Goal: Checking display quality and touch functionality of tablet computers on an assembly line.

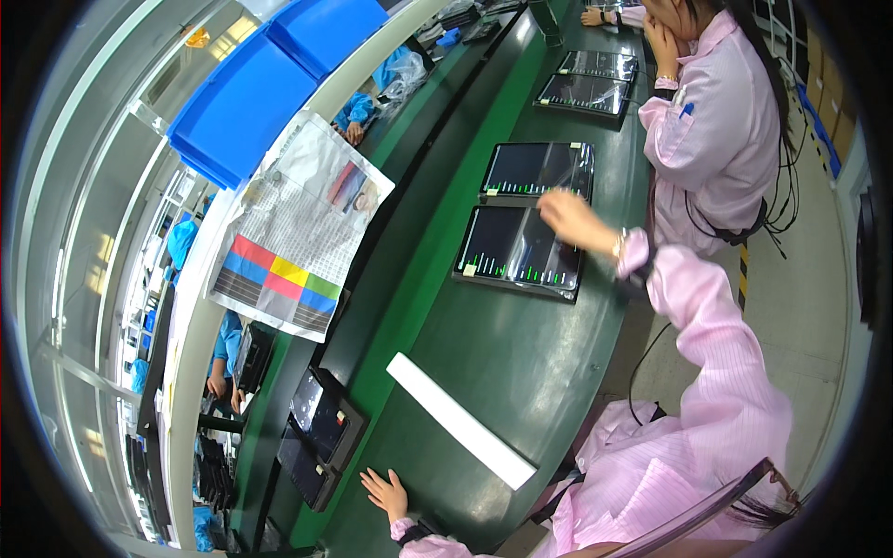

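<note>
My right hand [570,219] is over the upper right of a dark flat screen panel [493,237], which shows short green and white bars. Its fingers are curled together, and their tips are too small to tell what is in them. Just beyond lies a second, similar panel [521,167] with small pale labels. My left hand [386,493] rests on the green work surface with its fingers spread, holding nothing. Close to it, two dark screens [319,418] lean in a black holder. A long white strip [460,421] lies between my hands.
A printed sheet [298,232] with colour blocks hangs over the bench's far side, below blue bins [246,88]. At the upper right a co-worker [716,121] in pink sits by more screen panels [584,93]. Blue-sleeved hands [219,383] work across the line. A thin black cable [642,363] hangs beside the bench.
</note>
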A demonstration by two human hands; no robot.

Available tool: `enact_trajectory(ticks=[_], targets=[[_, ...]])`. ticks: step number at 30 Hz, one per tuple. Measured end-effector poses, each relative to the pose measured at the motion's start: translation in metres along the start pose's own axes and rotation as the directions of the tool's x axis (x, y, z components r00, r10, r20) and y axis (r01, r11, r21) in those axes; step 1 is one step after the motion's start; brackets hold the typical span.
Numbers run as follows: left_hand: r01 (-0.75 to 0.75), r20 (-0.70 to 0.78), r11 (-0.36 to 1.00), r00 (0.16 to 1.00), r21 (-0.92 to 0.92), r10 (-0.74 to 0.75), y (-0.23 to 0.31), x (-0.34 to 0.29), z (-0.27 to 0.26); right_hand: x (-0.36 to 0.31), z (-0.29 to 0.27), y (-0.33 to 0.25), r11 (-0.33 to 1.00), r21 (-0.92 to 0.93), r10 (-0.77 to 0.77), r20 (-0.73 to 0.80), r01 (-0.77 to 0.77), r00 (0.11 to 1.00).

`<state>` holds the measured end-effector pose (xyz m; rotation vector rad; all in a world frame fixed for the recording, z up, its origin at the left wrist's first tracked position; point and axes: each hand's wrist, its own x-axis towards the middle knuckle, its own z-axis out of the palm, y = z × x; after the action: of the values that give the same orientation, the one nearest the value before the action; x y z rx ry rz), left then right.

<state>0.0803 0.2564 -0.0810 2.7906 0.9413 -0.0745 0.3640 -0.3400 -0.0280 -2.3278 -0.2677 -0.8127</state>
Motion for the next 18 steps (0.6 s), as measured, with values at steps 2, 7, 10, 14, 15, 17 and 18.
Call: enact_trajectory(ticks=[2,7,10,14,15,17,18], targets=[[-0.023,0.057,1.000,0.998,-0.012,0.024,0.016,-0.019,-0.002,0.043,-0.016,0.059,0.957,-0.268,0.120,0.003,-0.115,0.993],[-0.070,0.080,0.997,0.994,-0.039,0.073,0.056,-0.091,-0.007,0.095,0.007,0.149,0.720,-0.624,0.414,0.036,-0.303,0.909],[-0.155,-0.245,0.956,0.945,0.249,0.216,0.055,-0.137,0.016,0.120,0.013,0.148,0.712,-0.530,0.633,0.199,-0.461,0.748],[-0.033,0.006,0.853,0.999,0.521,0.035,0.041,-0.154,0.062,0.124,0.024,0.216,0.718,-0.377,0.676,0.177,-0.585,0.715],[-0.014,-0.026,0.867,0.999,0.498,0.031,0.054,-0.142,0.064,0.123,0.024,0.242,0.724,-0.363,0.675,0.196,-0.587,0.711],[0.013,-0.010,0.956,1.000,0.294,-0.011,0.075,-0.136,0.051,0.126,0.028,0.203,0.679,-0.490,0.706,0.232,-0.547,0.669],[0.019,0.016,0.981,1.000,0.195,-0.022,0.080,-0.138,0.040,0.130,0.031,0.178,0.707,-0.521,0.669,0.271,-0.479,0.692]])
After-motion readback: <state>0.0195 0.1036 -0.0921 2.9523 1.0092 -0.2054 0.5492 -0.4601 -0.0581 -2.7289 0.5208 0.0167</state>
